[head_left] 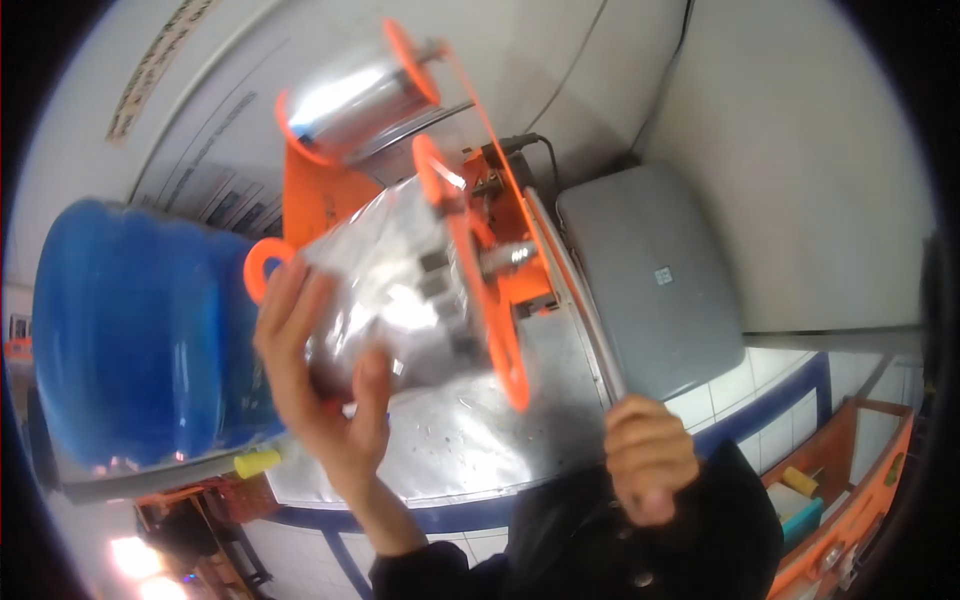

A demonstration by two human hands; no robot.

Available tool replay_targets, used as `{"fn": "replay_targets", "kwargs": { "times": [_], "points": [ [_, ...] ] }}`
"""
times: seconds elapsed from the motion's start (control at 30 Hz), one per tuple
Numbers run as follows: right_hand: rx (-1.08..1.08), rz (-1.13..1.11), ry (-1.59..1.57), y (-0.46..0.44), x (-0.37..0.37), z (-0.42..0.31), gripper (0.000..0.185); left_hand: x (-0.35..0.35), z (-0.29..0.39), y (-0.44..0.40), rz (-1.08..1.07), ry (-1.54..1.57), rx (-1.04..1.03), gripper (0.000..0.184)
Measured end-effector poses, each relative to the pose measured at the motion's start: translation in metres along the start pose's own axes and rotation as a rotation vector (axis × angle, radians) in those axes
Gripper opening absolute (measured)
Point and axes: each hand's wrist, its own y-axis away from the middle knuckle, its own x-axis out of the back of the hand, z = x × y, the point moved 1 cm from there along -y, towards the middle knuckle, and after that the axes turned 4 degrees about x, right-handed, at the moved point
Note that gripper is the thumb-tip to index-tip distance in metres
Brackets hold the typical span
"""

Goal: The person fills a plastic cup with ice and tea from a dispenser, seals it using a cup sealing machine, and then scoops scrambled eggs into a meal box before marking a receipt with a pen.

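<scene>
An orange machine [330,195] stands on a metal-topped surface. At its front a large roll of shiny, clear-silvery film [400,290] sits tilted between orange end discs, blurred in places. My left hand [320,370] lies against the roll's left side, fingers stretched out and thumb apart. With closed fingers my right hand [650,455] grips the lower end of a long metal lever [590,330], which runs up beside the machine. Higher up, a smaller silvery roll [360,100] is mounted between two more orange discs.
A big blue water jug [140,330] stands close on the left. To the right is a grey plastic box [650,280] against the wall. The metal tabletop [440,440] lies below the roll. An orange-edged box [850,500] holds small items at lower right.
</scene>
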Motion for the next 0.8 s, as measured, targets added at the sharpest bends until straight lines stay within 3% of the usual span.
{"fn": "replay_targets", "kwargs": {
  "times": [0.2,0.27,0.3,0.33,0.37,0.4,0.43,0.5,0.53,0.57,0.63,0.7,0.77,0.8],
  "points": [
    [-0.02,-0.106,0.019,-0.073,-0.006,-0.003,0.054,0.001,0.011,0.007,0.111,0.243,0.024,0.039],
    [-0.246,0.085,-0.075,-0.133,-0.022,0.01,0.052,0.0,0.004,0.016,0.168,0.255,-0.011,0.035],
    [-0.237,0.051,0.127,-0.18,-0.031,0.018,0.051,0.0,0.008,0.025,0.186,0.258,-0.015,0.035],
    [-0.26,0.13,0.146,-0.216,-0.039,0.045,0.045,-0.001,0.015,0.034,0.262,0.233,0.024,0.037],
    [-0.307,0.012,0.23,-0.243,-0.029,0.082,0.041,-0.003,0.016,0.042,0.335,0.212,0.063,0.038],
    [-0.283,0.232,0.158,-0.269,-0.056,0.103,0.053,-0.01,0.019,0.057,0.47,0.281,0.107,0.035],
    [-0.323,0.275,0.246,-0.28,-0.057,0.122,0.057,-0.023,0.02,0.079,0.607,0.353,0.152,0.032],
    [-0.017,0.049,0.845,-0.255,-0.062,0.133,0.05,-0.057,0.009,0.139,0.738,0.422,0.268,0.026],
    [0.115,-0.056,1.056,-0.24,-0.066,0.132,0.056,-0.085,-0.002,0.177,0.671,0.552,0.431,0.026],
    [0.138,-0.198,1.105,-0.217,-0.073,0.118,0.07,-0.118,-0.015,0.209,0.598,0.68,0.596,0.027],
    [-0.202,-0.759,0.85,-0.199,-0.085,0.072,0.075,-0.182,-0.04,0.243,0.419,0.989,0.958,0.029],
    [-0.233,-0.874,0.835,-0.177,-0.097,0.054,0.074,-0.231,-0.068,0.254,0.24,1.356,1.381,0.027],
    [-0.261,-0.992,0.826,-0.159,-0.103,0.043,0.073,-0.256,-0.093,0.242,0.211,1.537,1.369,0.025],
    [-0.129,-0.935,0.882,-0.151,-0.104,0.039,0.071,-0.271,-0.105,0.233,0.222,1.547,1.375,0.025]
  ]
}}
